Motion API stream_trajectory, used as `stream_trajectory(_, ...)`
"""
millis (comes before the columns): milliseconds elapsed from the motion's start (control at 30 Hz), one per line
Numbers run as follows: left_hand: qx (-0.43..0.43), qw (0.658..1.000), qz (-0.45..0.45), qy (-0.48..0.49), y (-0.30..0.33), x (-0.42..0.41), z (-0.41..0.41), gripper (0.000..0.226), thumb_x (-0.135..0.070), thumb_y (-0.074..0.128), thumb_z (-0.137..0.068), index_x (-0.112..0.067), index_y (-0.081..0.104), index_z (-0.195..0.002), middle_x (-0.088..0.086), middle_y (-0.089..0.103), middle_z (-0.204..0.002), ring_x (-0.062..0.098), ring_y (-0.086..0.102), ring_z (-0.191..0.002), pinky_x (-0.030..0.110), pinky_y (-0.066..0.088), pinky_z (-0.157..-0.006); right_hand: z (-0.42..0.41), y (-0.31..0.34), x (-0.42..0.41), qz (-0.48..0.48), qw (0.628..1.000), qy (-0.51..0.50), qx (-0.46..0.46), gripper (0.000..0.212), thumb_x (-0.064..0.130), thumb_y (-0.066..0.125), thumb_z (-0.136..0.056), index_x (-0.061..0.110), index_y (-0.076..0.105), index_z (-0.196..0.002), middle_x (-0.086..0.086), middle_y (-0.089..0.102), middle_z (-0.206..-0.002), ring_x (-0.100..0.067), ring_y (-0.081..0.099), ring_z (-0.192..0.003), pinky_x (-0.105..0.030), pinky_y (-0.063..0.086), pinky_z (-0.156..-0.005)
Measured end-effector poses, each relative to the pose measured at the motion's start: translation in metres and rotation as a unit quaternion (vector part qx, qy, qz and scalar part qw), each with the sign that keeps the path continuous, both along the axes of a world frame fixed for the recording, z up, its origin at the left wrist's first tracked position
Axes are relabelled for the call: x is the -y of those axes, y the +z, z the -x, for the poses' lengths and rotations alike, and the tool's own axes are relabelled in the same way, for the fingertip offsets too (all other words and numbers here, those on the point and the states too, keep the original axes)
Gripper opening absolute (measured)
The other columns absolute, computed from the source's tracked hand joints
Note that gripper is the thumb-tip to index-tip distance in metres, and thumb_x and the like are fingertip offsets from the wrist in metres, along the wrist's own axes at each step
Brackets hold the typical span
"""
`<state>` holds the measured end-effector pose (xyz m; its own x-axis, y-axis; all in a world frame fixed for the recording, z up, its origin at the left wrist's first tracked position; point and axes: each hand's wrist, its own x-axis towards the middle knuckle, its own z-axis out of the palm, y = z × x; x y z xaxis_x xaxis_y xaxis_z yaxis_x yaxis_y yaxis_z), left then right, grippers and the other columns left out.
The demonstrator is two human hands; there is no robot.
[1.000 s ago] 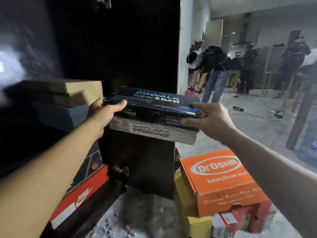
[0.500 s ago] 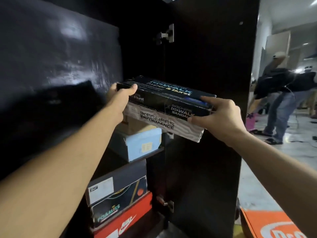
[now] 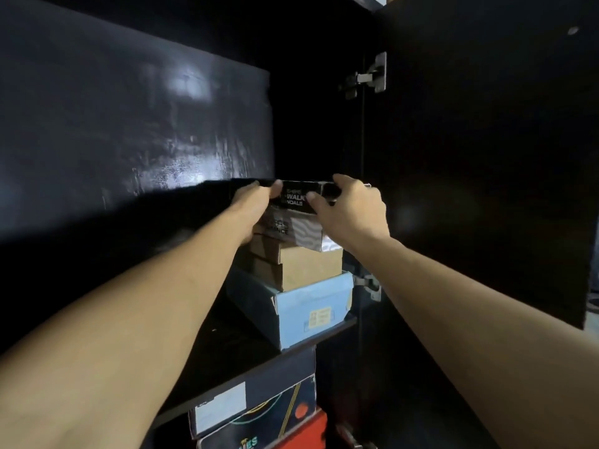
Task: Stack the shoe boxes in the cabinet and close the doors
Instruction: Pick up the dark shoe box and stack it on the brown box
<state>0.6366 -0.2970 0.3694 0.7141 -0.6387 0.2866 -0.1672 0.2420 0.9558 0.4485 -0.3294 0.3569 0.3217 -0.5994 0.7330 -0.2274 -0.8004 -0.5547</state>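
Note:
I hold a black and white Skechers shoe box by its two sides, inside the dark cabinet. My left hand grips its left side and my right hand grips its right side. The box sits on top of a brown cardboard box, which lies on a light blue box on the cabinet shelf. Below the shelf are a dark box with a white label and a red box. The right cabinet door stands open.
The left door hangs open too, close to my left arm. Metal hinges show on the right door's inner edge. A sliver of pale floor shows past the right door.
The Skechers box has travelled forward into the cabinet and come down onto the brown box. My view has turned left and up, so the room and the orange box are out of sight.

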Motion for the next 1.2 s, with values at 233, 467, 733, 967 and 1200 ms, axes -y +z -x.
stream_trajectory(233,0.047,0.998,-0.051,-0.007,-0.007,-0.001,0.0,0.136,-0.083,0.079,-0.03,-0.028,0.037,-0.147,0.0,0.045,-0.149,0.026,0.05,-0.13,0.047,0.043,-0.105,-0.027,-0.004,0.036,0.003,0.993,0.064,-0.095,0.053,-0.004,0.039,-0.09,0.01,0.046,-0.141,-0.015,0.059,-0.125,-0.022,0.055,-0.088,-0.022,0.046,-0.068)
stream_trajectory(467,0.124,0.986,-0.07,0.081,-0.017,0.006,0.004,0.115,-0.067,0.082,-0.055,-0.022,0.034,-0.15,0.0,0.043,-0.15,0.02,0.045,-0.133,0.035,0.039,-0.11,-0.033,-0.003,0.058,-0.012,0.985,0.108,-0.132,0.064,-0.007,0.034,-0.089,0.016,0.038,-0.148,-0.012,0.043,-0.148,-0.025,0.06,-0.108,-0.015,0.048,-0.061)
stream_trajectory(733,0.231,0.94,-0.055,0.243,-0.025,0.01,0.031,0.046,-0.04,0.076,-0.08,-0.018,0.058,-0.116,0.006,0.059,-0.124,0.024,0.052,-0.115,0.029,0.042,-0.09,-0.002,-0.022,0.064,-0.035,0.981,0.073,-0.174,0.049,0.005,0.043,-0.09,0.017,0.053,-0.137,-0.013,0.056,-0.132,-0.013,0.057,-0.076,-0.017,0.044,-0.059)
stream_trajectory(967,0.357,0.903,0.08,0.224,-0.058,0.023,0.105,0.013,-0.022,0.069,-0.08,-0.014,0.065,-0.09,0.002,0.065,-0.092,0.025,0.06,-0.091,0.035,0.049,-0.079,0.097,-0.04,0.05,-0.078,0.974,0.01,-0.212,0.028,0.011,0.06,-0.092,0.01,0.066,-0.119,-0.008,0.067,-0.115,-0.019,0.066,-0.099,-0.029,0.055,-0.085)
stream_trajectory(1200,0.412,0.891,-0.142,-0.128,-0.098,0.019,0.224,0.014,-0.036,0.077,-0.079,-0.023,0.071,-0.08,-0.005,0.069,-0.084,0.012,0.064,-0.082,0.028,0.049,-0.072,0.226,-0.082,0.027,-0.155,0.947,-0.092,-0.267,0.017,0.013,0.064,-0.086,0.003,0.073,-0.096,-0.014,0.074,-0.088,-0.032,0.072,-0.079,-0.04,0.061,-0.071)
